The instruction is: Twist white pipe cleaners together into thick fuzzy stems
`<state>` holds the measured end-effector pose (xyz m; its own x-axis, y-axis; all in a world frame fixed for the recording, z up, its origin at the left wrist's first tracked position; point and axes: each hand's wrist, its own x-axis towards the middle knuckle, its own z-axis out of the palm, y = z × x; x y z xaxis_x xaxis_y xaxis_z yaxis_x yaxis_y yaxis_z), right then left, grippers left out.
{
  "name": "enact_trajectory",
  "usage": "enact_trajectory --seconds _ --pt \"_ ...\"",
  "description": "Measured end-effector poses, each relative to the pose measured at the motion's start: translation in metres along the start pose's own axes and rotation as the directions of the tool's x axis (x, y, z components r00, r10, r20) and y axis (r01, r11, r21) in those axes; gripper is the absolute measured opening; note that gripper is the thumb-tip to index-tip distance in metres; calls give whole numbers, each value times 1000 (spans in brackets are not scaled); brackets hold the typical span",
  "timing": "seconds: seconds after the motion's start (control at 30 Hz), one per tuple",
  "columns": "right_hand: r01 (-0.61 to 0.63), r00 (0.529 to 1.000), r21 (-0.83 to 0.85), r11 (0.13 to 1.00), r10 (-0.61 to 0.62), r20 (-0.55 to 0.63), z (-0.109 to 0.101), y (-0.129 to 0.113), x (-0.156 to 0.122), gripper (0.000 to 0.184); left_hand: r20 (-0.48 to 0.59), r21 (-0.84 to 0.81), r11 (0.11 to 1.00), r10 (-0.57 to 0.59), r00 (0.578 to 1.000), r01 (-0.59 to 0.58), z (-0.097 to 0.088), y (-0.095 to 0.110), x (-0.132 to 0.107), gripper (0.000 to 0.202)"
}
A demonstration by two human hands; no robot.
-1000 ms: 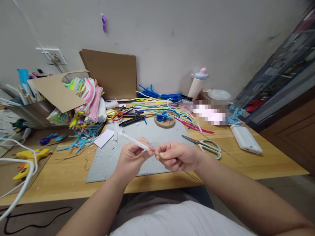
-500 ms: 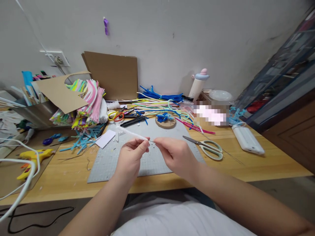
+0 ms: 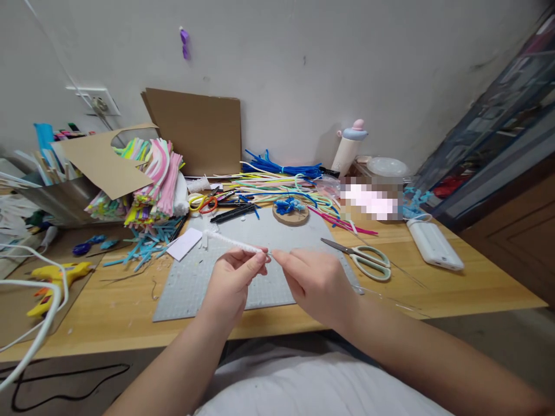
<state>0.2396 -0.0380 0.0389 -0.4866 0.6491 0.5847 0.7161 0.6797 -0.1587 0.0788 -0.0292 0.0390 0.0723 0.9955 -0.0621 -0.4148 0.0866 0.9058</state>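
My left hand (image 3: 229,283) is closed in a pinch around a white pipe cleaner (image 3: 232,241), whose free end slants up and left over the grey cutting mat (image 3: 186,303). Close to its fingertips, my right hand (image 3: 318,283) pinches a thin wire (image 3: 270,254) at the near end of the pipe cleaner. Thin wire strands (image 3: 401,304) show beyond the right wrist. Behind the hands, a round cardboard disc (image 3: 291,218) carries blue fuzzy pieces (image 3: 288,205). Grey-handled scissors (image 3: 368,260) lie right of the mat, blades partly apart.
Bundled pastel pipe cleaners (image 3: 151,185) stand at left, near a yellow glue gun (image 3: 60,280) and white cable. Loose coloured stems (image 3: 277,182) lie along the back. A bottle (image 3: 349,150) and white power bank (image 3: 435,245) are on the right. Cardboard sheets (image 3: 195,133) lean on the wall.
My right fingertips are slightly nearer the left ones, and less wire shows between them. The pipe cleaner's far end has dipped a little. Wire strands now show past the right wrist.
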Motion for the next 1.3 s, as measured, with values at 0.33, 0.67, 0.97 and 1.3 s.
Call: enact_trajectory --seconds 0.33,0.67,0.97,1.3 --pt "-298 955 541 787 251 160 -5 -2 6 20 -5 93 995 28 1000 -28 -5 -4 2 13" --pt "-611 765 778 146 361 534 -4 -4 14 15 26 86 996 17 1000 -19 -9 -11 4 12" --pt "-690 669 713 -121 269 693 8 -7 6 27 57 86 996 -37 998 32 -16 -24 4 16" --pt "-711 611 666 -227 271 744 14 -11 -2 28 120 16 999 -52 991 50 -19 -23 -7 24"
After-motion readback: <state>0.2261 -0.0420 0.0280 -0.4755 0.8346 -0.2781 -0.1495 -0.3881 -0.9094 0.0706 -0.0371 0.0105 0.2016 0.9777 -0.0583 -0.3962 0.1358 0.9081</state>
